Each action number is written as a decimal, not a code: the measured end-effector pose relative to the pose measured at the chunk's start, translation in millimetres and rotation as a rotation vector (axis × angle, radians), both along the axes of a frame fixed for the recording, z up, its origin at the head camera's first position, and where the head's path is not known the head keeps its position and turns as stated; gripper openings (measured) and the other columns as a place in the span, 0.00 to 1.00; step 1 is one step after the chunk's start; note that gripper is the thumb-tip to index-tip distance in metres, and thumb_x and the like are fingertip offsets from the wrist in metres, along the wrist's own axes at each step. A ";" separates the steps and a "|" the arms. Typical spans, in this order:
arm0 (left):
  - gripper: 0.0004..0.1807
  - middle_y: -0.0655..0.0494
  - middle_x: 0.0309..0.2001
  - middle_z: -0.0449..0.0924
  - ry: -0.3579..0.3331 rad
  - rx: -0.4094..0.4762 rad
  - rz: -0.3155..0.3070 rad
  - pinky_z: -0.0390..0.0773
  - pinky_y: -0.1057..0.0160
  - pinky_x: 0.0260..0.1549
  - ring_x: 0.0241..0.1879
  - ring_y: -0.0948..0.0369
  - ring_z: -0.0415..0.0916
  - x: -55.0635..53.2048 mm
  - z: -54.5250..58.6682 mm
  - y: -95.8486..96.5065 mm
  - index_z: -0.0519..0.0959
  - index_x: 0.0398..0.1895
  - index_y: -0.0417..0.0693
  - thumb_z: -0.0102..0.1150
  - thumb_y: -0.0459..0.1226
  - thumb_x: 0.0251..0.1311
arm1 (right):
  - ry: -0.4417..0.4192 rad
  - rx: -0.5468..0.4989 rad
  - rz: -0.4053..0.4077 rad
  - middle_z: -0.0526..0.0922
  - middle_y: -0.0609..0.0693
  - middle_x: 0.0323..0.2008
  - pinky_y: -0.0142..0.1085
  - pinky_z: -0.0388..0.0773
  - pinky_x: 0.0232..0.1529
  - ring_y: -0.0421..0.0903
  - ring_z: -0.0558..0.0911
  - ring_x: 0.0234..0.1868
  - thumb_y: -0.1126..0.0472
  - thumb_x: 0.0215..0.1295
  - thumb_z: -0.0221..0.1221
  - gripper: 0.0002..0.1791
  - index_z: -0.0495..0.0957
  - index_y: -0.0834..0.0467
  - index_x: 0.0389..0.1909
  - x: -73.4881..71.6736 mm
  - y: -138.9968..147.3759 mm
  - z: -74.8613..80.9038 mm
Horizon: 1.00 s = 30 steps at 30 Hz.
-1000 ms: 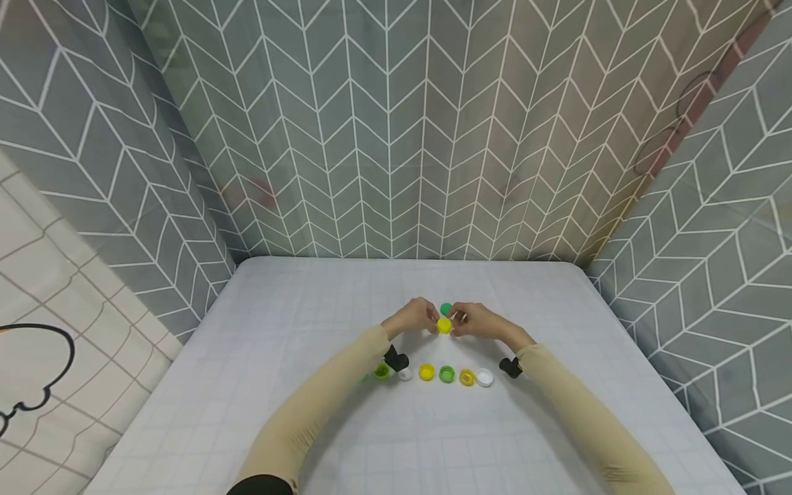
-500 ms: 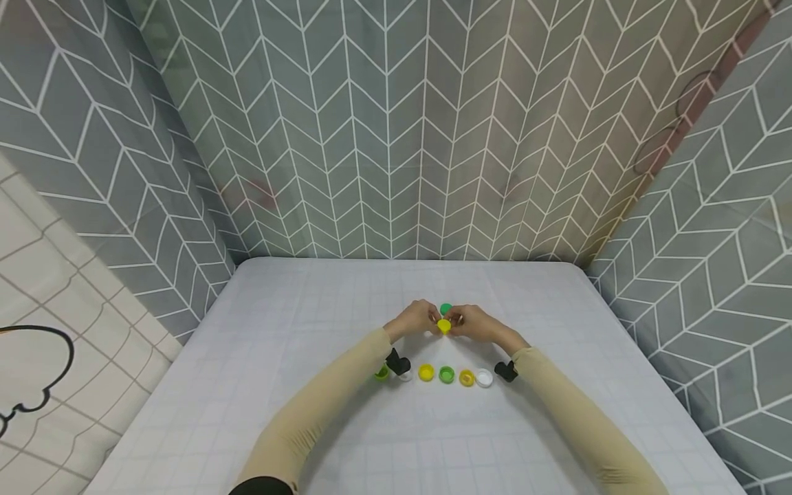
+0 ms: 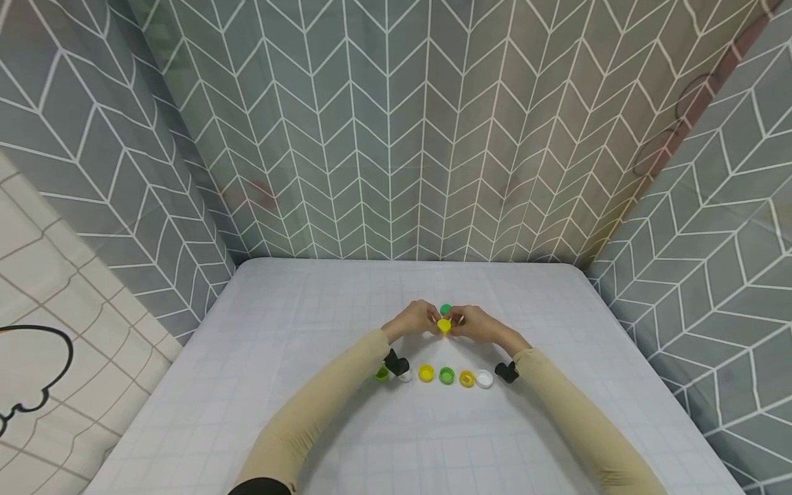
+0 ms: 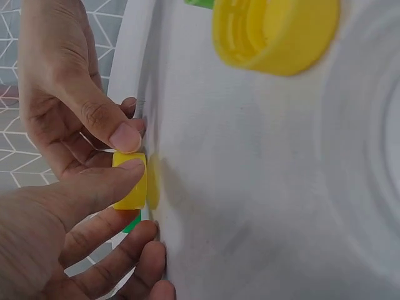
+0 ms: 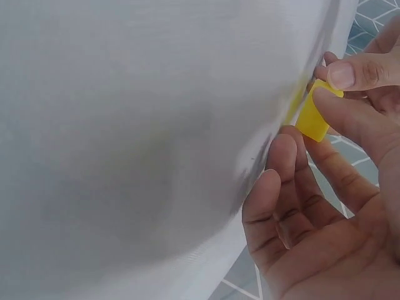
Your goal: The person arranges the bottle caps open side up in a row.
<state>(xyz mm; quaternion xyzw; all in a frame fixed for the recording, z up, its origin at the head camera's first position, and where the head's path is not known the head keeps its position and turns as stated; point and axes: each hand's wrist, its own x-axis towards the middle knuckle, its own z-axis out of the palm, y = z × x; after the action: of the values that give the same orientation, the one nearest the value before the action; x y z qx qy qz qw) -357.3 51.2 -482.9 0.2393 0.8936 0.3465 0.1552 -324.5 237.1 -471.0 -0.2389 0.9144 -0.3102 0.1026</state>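
Note:
A small yellow bottle cap point(image 3: 444, 325) is between both hands over the far half of the table. My left hand point(image 3: 416, 318) pinches its left side, thumb pressed on the cap point(image 4: 131, 199) in the left wrist view. From the other side my right hand point(image 3: 475, 322) pinches it with thumb and fingers; the right wrist view shows both thumbs on the cap point(image 5: 310, 122). The remaining fingers of the right hand point(image 5: 325, 231) are loosely bent near the tabletop. Just behind the held cap lies a green cap point(image 3: 445, 309), partly covered by the hands.
Nearer the body runs a row of caps: dark green point(image 3: 381, 374), a mostly hidden white one point(image 3: 405, 377), yellow point(image 3: 426, 372), green point(image 3: 447, 375), orange-yellow point(image 3: 467, 378) and white point(image 3: 485, 379). The white-clothed table point(image 3: 297, 295) ends at a patterned curtain point(image 3: 396, 172).
Both hands have drawn slightly closer together around the yellow cap, which now shows tilted rather than flat-faced. The left sleeve has come to cover a green cap at the row's left end.

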 end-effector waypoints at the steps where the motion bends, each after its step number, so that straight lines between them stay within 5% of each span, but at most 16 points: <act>1: 0.14 0.60 0.30 0.80 0.005 0.004 -0.003 0.74 0.68 0.29 0.30 0.64 0.74 0.0 0.9 -0.7 0.82 0.36 0.47 0.70 0.39 0.43 | 0.008 0.001 0.007 0.79 0.53 0.34 0.32 0.74 0.33 0.44 0.76 0.33 0.64 0.56 0.62 0.17 0.75 0.63 0.47 0.1 0.2 0.5; 13: 0.14 0.58 0.28 0.81 0.062 0.045 -0.013 0.75 0.69 0.27 0.26 0.65 0.77 2.1 15.8 -9.5 0.82 0.37 0.47 0.69 0.38 0.44 | -0.001 -0.045 0.016 0.82 0.52 0.36 0.35 0.75 0.33 0.45 0.80 0.35 0.58 0.62 0.57 0.18 0.73 0.59 0.51 2.4 -0.2 14.4; 22: 0.17 0.58 0.27 0.82 -0.003 0.129 -0.004 0.77 0.66 0.29 0.27 0.65 0.80 2.9 21.5 -15.9 0.80 0.40 0.47 0.69 0.37 0.43 | 0.034 -0.085 0.010 0.81 0.51 0.35 0.36 0.75 0.30 0.54 0.81 0.35 0.60 0.65 0.52 0.15 0.72 0.58 0.52 1.7 -1.8 16.8; 30: 0.21 0.57 0.25 0.83 -0.044 0.215 -0.005 0.79 0.60 0.32 0.31 0.57 0.81 2.7 22.7 -19.7 0.77 0.45 0.43 0.69 0.36 0.45 | 0.077 -0.122 -0.006 0.81 0.51 0.38 0.35 0.74 0.31 0.47 0.79 0.33 0.56 0.63 0.55 0.18 0.74 0.60 0.52 5.1 -6.2 20.8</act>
<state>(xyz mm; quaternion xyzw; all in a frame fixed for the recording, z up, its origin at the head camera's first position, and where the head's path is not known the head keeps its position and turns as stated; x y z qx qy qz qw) -354.6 31.6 -460.2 0.2490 0.8471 0.4451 0.1492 -319.4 230.8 -450.2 -0.2539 0.8977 -0.3563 0.0516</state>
